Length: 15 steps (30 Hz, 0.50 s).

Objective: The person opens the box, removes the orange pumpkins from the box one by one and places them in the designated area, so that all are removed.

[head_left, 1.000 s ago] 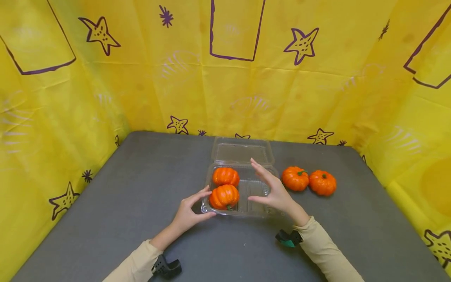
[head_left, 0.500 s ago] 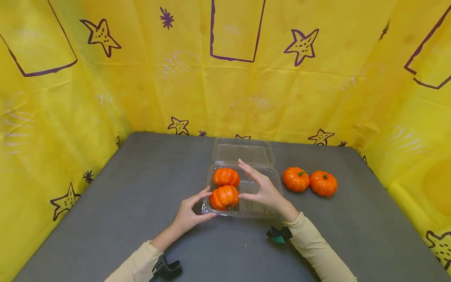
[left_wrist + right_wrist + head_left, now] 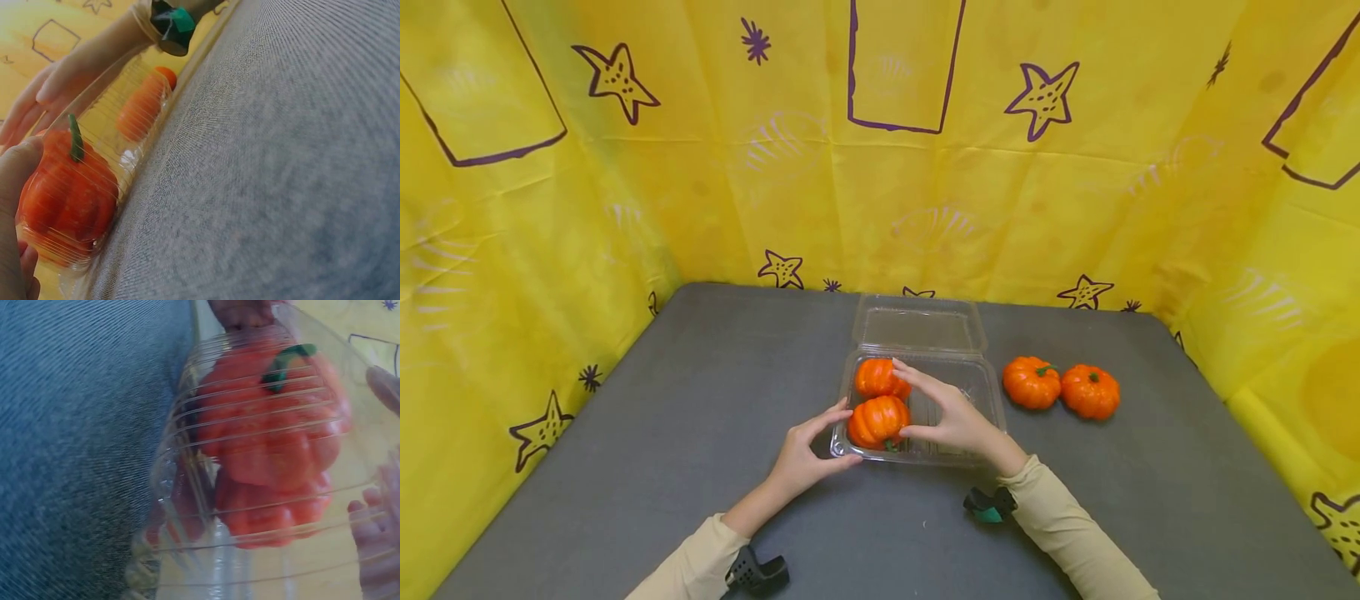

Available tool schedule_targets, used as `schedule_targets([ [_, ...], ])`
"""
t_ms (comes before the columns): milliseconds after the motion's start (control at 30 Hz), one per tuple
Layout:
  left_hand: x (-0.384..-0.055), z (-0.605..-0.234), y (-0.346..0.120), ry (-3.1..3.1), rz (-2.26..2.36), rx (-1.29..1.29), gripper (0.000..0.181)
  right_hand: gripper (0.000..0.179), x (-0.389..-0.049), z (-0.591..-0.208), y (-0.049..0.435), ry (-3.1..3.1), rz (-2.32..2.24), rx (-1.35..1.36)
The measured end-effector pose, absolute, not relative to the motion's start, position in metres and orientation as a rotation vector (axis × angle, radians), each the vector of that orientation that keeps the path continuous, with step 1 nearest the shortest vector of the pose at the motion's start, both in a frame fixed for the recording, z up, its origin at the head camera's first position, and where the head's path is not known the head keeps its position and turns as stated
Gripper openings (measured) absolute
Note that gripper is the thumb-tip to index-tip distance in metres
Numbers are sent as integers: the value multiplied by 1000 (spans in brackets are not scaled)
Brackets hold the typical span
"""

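A clear plastic clamshell container (image 3: 966, 379) lies with its lid (image 3: 917, 327) folded back. Two small orange pumpkins fill its left side, a front pumpkin (image 3: 874, 423) with its green stem toward me and a back pumpkin (image 3: 874, 379) behind it. My left hand (image 3: 805, 454) holds the container's front left corner, thumb along the front edge and fingers at the left rim. Over the container, my right hand (image 3: 955, 421) is spread, thumb tip right at the front pumpkin and fingertips over the back one. Through the clear wall, the left wrist view shows the front pumpkin (image 3: 72, 194) close up.
Two more pumpkins, a left one (image 3: 1032, 383) and a right one (image 3: 1091, 392), sit side by side on the grey table (image 3: 715, 375) right of the container. A yellow patterned cloth (image 3: 880, 192) hangs around the table's back and sides.
My right hand has moved left across the container, from its right half to the pumpkins, and come slightly lower. The left hand stays at the corner; the pumpkins keep their places.
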<state>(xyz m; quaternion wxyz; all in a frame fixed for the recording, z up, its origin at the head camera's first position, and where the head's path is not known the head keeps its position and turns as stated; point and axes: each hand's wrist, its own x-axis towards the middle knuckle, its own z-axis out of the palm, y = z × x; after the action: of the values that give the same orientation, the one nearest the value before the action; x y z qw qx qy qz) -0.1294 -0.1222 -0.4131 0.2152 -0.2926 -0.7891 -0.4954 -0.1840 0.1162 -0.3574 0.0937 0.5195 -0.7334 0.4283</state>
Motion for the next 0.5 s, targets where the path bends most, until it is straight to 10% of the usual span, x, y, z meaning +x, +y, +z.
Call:
schedule_targets([
  [500,-128,-411,-122,-2192,-1382,-809,54,60,-203,-392,122,-2303,1169,1703],
])
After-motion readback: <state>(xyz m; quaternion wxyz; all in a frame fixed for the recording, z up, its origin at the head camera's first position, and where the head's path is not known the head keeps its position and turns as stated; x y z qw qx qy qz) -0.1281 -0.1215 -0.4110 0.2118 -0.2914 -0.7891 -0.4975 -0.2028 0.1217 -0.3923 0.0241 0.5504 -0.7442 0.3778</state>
